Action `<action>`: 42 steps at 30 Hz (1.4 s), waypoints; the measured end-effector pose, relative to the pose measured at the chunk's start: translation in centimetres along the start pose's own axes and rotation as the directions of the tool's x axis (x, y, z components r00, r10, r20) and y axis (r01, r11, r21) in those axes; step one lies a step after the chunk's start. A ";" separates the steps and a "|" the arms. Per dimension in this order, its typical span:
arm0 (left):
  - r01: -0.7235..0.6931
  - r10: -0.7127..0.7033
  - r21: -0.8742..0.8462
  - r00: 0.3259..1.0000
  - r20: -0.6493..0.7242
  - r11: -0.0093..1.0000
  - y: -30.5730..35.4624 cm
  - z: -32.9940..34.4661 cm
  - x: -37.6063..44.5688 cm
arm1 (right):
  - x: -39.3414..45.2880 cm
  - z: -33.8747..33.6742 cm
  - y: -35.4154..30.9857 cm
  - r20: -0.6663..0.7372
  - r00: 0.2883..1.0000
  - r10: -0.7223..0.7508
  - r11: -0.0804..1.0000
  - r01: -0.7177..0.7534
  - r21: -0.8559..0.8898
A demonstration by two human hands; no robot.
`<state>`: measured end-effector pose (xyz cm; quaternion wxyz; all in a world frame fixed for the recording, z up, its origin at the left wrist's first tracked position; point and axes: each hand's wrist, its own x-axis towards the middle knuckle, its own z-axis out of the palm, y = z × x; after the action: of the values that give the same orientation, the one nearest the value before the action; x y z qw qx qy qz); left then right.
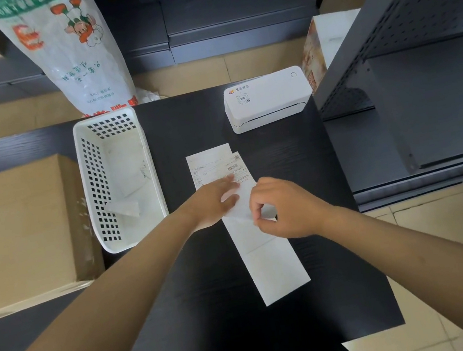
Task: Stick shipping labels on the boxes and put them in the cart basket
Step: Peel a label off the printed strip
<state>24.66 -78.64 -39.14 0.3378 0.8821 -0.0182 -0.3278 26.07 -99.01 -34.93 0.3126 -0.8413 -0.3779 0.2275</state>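
Working over a black table [217,315], a person handles a strip of white labels [273,266] that runs from the middle of the table toward its near edge. The left hand [213,203] lies flat on the strip's far part, fingers [230,182] straight and pressing the paper down. The right hand [285,209] meets it from the other side, its fingers curled and pinching the edge of a label where the strip lifts off the backing. Under and just beyond the hands lies a printed sheet [210,163] with a barcode, partly overlapped by the strip.

A white printer [268,98] sits at the table's far right corner, well apart from the hands. A white perforated basket [93,180] stands at the table's left edge, just beside the left forearm, with pale paper scraps [127,180] lying inside. A large cardboard box [19,232] rests left of the basket, touching or nearly touching it. Behind the basket leans a tall white printed sack [65,50]. Dark metal shelving [411,84] rises to the right of the table, with a second carton [322,46] behind the printer.
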 end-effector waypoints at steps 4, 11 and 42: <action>0.034 -0.031 -0.078 0.999 0.035 0.996 0.5 -0.2 0.2 | 0.1 -0.7 -0.9 -0.022 0.996 0.091 0.988 -0.088 0.129; 0.044 -0.043 -0.016 0.997 0.062 0.999 0.2 -0.5 0.5 | -0.2 -1.4 -2.9 -0.133 0.989 0.060 0.966 -0.024 0.257; 0.297 -0.035 0.414 0.846 -0.533 0.860 -2.4 -8.5 -8.9 | 8.2 -5.2 -5.3 -0.407 0.748 0.524 0.722 -0.136 0.679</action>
<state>22.24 -69.56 -30.83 0.0697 0.9903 0.0694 -0.0980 31.64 -91.71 -28.76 0.6163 -0.7772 -0.0060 0.1268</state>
